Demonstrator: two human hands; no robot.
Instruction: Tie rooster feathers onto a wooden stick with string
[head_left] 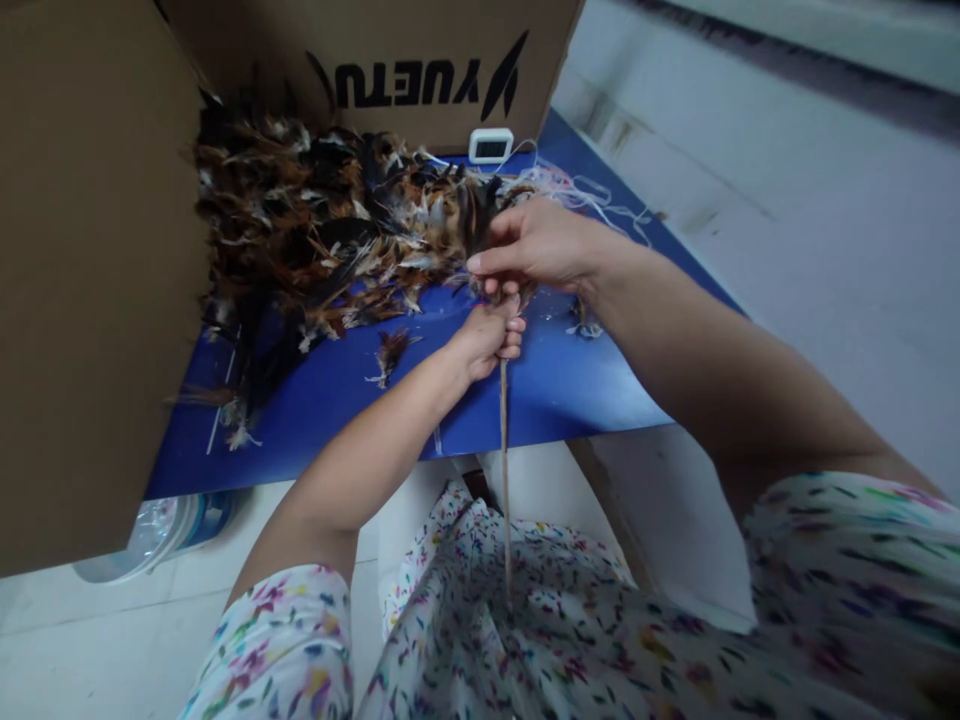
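Note:
My left hand (491,338) is closed around a thin light-brown stick (505,450), whose lower end reaches down to my lap over the floral shirt. Just above it, my right hand (540,245) has its fingers curled in with thumb and forefinger close together. Dark feathers (474,212) show right at those fingertips; whether they are pinched or only lie behind is hidden. A big heap of brown, black and white feathers (330,220) covers the back of the blue table (360,385), beyond both hands. One small feather tuft (391,352) lies apart, left of my left hand.
A tall cardboard box panel (82,280) stands at the left, and another box (420,50) with printed lettering is behind the heap. Beside it are a small white digital display (491,146) and tangled white strips (592,195). Buckets (165,530) sit on the floor below.

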